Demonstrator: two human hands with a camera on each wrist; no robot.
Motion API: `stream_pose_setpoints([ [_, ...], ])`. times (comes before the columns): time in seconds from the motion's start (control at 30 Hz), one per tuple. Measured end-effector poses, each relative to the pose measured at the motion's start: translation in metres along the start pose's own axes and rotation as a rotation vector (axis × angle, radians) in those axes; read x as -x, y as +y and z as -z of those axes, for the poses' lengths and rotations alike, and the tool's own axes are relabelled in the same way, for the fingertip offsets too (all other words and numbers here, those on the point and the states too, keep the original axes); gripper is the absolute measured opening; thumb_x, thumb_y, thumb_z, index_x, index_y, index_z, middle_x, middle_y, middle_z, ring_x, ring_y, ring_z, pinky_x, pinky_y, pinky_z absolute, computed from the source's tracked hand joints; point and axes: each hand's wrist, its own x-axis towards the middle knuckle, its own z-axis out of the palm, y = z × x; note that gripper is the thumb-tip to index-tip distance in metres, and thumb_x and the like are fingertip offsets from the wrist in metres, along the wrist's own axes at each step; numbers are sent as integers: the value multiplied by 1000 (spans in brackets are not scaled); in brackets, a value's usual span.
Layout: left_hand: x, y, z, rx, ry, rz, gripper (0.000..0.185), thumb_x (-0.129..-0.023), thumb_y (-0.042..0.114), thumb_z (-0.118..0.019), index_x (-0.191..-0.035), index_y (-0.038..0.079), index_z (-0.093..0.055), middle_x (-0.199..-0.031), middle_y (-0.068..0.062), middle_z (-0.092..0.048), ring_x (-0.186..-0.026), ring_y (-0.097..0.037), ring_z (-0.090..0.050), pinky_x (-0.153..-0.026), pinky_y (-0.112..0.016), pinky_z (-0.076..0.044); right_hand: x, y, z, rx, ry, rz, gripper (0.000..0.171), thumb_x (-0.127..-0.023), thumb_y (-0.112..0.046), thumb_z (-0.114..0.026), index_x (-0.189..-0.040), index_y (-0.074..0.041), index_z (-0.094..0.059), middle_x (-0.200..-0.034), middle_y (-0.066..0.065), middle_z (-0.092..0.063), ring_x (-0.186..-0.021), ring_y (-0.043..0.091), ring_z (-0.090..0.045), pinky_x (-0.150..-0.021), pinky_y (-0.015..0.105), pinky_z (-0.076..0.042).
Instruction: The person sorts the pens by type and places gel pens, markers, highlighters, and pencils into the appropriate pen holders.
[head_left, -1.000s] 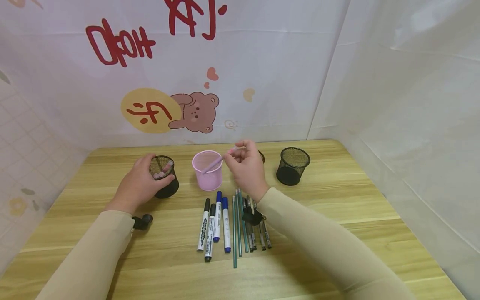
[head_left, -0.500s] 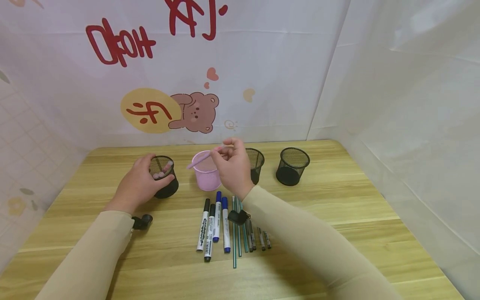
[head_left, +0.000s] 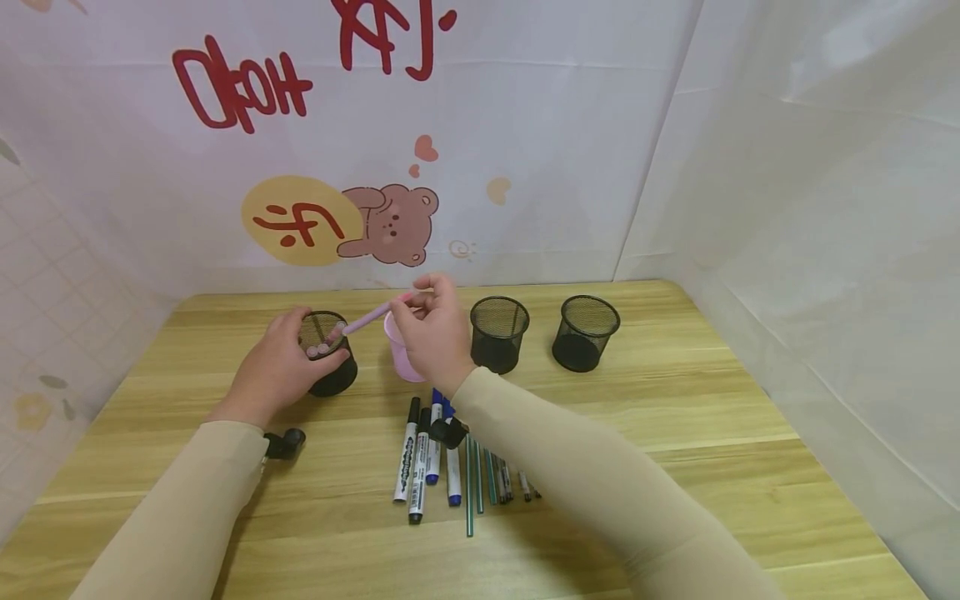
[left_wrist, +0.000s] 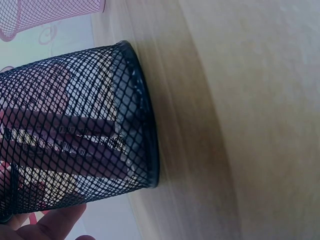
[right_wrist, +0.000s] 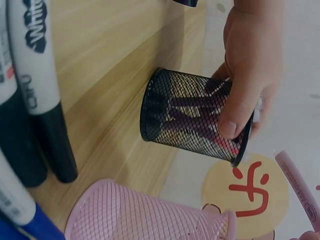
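My left hand [head_left: 279, 367] grips a black mesh cup [head_left: 328, 353] at the left of the wooden table; several pink pens [left_wrist: 65, 140] stand inside it. In the right wrist view its fingers wrap the cup [right_wrist: 192, 115] near the rim. My right hand [head_left: 429, 332] pinches a pink pen [head_left: 369, 317] held nearly level in the air, its free end pointing left just over the black cup's rim. The hand covers most of a pink mesh cup [head_left: 397, 354]; that cup [right_wrist: 145, 215] shows low in the right wrist view, with the pen [right_wrist: 299, 186] at the right edge.
Two more black mesh cups [head_left: 498, 333] [head_left: 587, 331] stand to the right. Whiteboard markers [head_left: 420, 454] and thin green and dark pens [head_left: 480, 475] lie in a row near the front. A small black object [head_left: 285, 443] lies by my left sleeve. White sheets wall the back and right.
My right hand has carried the pink pen leftward, from over the pink cup to the rim of the black cup that my left hand holds. My left hand has stayed still.
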Motion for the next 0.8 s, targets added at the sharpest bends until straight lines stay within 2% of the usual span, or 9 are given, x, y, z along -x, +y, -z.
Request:
stream_pose_setpoints([
  [0.1, 0, 1, 0, -1, 1, -2, 100, -91, 66, -70, -158, 1, -33, -155, -30, -41, -131, -48, -51, -104, -72, -46, 1, 0, -5, -2, -11, -5, 31, -100, -7, -70, -124, -5, -50, -103, 14, -74, -81, 8, -63, -72, 17, -53],
  [0.33, 1, 2, 1, 2, 4, -1, 97, -92, 61, -72, -157, 1, -33, -153, -30, -43, -131, -48, -51, -104, -71, -46, 4, 3, -14, -2, -17, 5, 28, -101, -7, -69, -122, -5, -51, -103, 20, -76, -75, 5, -60, -57, 18, -45],
  [0.53, 1, 1, 1, -3, 3, 3, 98, -92, 61, -72, -159, 1, -32, -155, -31, -41, -132, -49, -50, -104, -72, -46, 6, 6, -18, 97, -10, 21, 27, -101, -11, -70, -122, -6, -53, -105, 12, -78, -79, 4, -62, -60, 17, -47],
  [0.8, 0, 0, 0, -6, -1, 4, 102, -91, 67, -69, -159, 2, -31, -157, -30, -40, -133, -49, -50, -103, -72, -46, 7, 8, -22, 138, -22, 83, 24, -100, -8, -72, -118, -4, -56, -105, 12, -80, -79, 10, -68, -61, 16, -49],
])
